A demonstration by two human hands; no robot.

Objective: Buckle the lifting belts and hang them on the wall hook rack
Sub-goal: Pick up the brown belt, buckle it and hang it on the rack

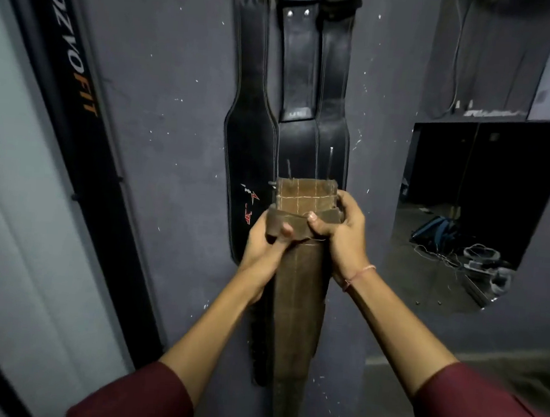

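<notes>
Between both hands: brown belt [295, 308], held upright in front of the wall [163, 101], its long body hanging down below the wrists.
Left hand [261, 243]: curled round the loose strap end [285, 222], thumb on top, laying it across the belt's face; I read this as feeding it toward the buckle.
Right hand [342, 233]: gripping the belt's right edge just under the stitched top, thumb pressing the strap flat, I think so it cannot slip.
Above the fingers: two metal prongs [330, 165] stick up past the stitched top; they look free, so I judge the buckling not yet done.
Beyond the hands: black belts [249, 140] already hang flat on the wall, their tops running out of frame; I cannot see the hook rack.
Right of the right hand: a dark recess [464, 206], mirror or opening; I cannot tell which.
Next, in my judgement: seat the prongs, then lift the closed belt up to a hook.
</notes>
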